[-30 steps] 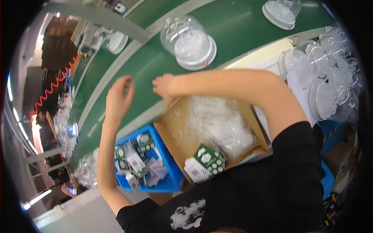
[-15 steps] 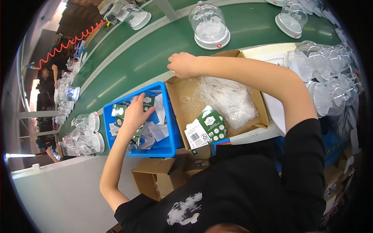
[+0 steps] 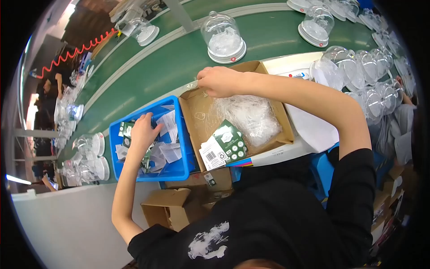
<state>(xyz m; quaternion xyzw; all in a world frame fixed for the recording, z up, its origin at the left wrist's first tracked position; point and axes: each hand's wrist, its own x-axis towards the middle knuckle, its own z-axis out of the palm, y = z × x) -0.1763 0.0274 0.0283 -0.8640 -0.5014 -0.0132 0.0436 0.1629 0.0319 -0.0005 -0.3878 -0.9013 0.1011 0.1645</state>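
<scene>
My left hand (image 3: 143,130) reaches into a blue plastic bin (image 3: 181,130), thumb and fingers apart, over green-and-white cards (image 3: 127,130) and folded pieces of clear film (image 3: 168,152). What lies beneath its fingertips is hidden. My right hand (image 3: 219,82) is closed, fingers curled down, above the far left part of an open cardboard box (image 3: 197,134). Whatever it may hold is out of sight. A small clear plastic piece (image 3: 191,84) shows by its fingertips at the box's far corner. Inside the box lie a bundle of clear strands (image 3: 251,119) and, in front, several green printed cards (image 3: 228,141).
Beyond the boxes runs a green conveyor belt (image 3: 165,76) carrying clear domes on white bases (image 3: 224,40). More domes (image 3: 347,67) crowd the right side, and others (image 3: 89,157) stand at left. Open cardboard cartons (image 3: 165,199) sit below the bin. Other people work at far left.
The whole view has shifted, so things sit farther left. My right hand has moved rightward relative to the box, and the clear piece now shows beside it. My left hand stays in the bin.
</scene>
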